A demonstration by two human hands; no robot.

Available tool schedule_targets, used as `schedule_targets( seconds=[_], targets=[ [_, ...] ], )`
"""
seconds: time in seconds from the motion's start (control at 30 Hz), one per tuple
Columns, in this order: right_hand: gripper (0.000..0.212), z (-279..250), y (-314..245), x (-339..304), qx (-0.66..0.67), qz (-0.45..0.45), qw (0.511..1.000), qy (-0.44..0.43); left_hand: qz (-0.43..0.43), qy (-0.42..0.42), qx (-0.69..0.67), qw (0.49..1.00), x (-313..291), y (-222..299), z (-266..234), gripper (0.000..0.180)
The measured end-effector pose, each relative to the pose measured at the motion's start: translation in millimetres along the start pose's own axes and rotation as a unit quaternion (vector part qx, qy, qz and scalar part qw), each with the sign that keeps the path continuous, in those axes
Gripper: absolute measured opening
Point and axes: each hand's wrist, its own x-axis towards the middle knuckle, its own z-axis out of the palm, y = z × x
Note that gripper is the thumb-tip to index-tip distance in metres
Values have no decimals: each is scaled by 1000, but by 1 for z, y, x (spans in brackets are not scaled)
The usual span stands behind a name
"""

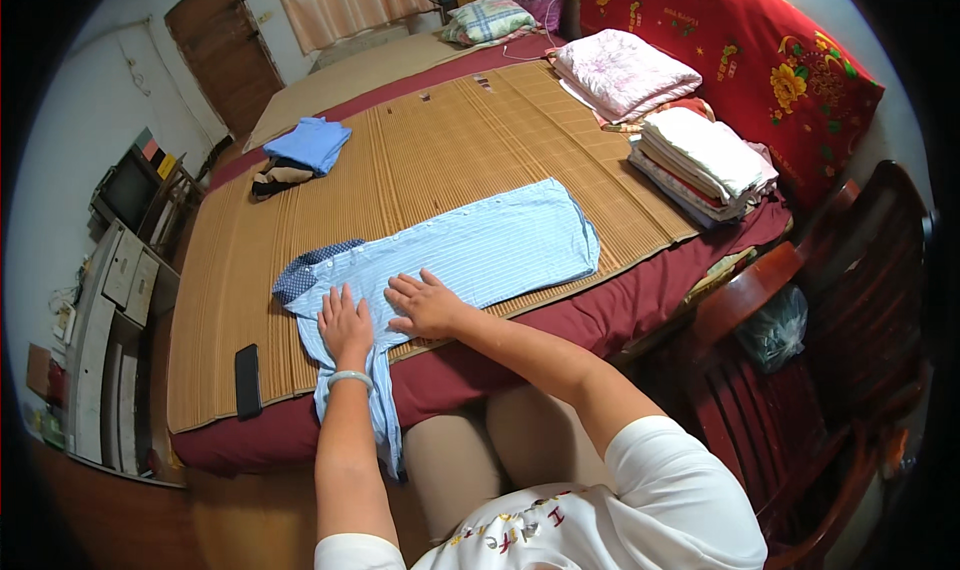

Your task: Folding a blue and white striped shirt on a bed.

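Note:
A light blue striped button-up shirt lies lengthwise on a bamboo mat that covers the bed. Its dark blue dotted collar points left, and a row of buttons runs along the far edge. One sleeve hangs over the bed's near edge. My left hand, with a pale bangle on its wrist, rests flat on the shirt near the collar and sleeve. Just right of it, my right hand lies on the fabric with fingers spread. Neither hand grasps anything.
A black phone lies at the mat's near left. Folded blue clothes sit farther back. Folded white bedding and a pink-white quilt are stacked at right. A dark wooden chair stands at the near right, by the bed.

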Motion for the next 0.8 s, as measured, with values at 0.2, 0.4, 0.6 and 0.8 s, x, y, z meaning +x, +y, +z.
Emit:
schedule_targets(
  seconds=[0.2, 0.4, 0.6, 0.8],
  targets=[
    [73, -33, 93, -14, -54, 120, 991, 17, -3, -1, 12, 1000, -1, 1, -7, 56],
    [77, -89, 215, -78, -137, 340, 930, 20, -2, 0, 8, 1000, -1, 6, -7, 57],
    [75, -102, 226, -79, -177, 431, 885, -8, 1, 9, -1, 1000, -3, 6, -5, 57],
    [73, -45, 95, -15, -17, 173, 985, 3, -4, 25, 4, 1000, -3, -5, -4, 57]
  ],
)
